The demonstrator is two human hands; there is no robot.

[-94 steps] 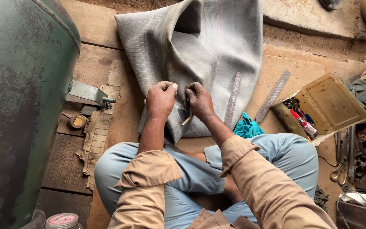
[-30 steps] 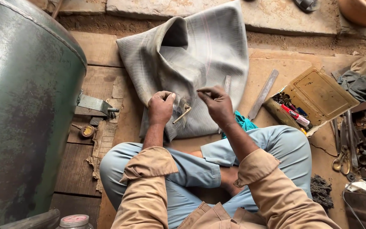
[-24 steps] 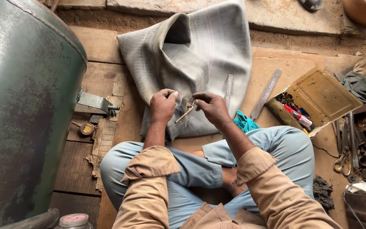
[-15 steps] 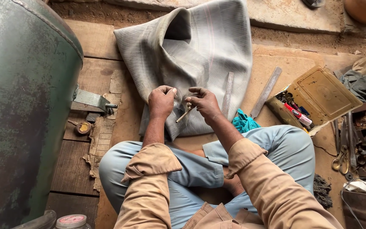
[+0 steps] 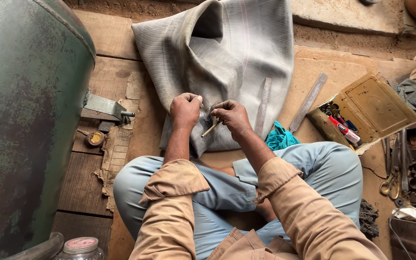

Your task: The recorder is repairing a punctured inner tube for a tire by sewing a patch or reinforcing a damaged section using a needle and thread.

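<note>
Wooden floor (image 5: 116, 43), same spot; my right hand (image 5: 232, 115) came back down, both hands pinching gray rubber sheet (image 5: 227, 58) again, left hand (image 5: 185, 110) clenched.

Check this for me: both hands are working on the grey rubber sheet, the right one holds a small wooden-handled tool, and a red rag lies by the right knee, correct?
Not quite. In the head view the rag by the right knee is teal, not red. The rest holds: the left hand and right hand are on the grey rubber sheet, the right holding the small wooden-handled tool.
</note>
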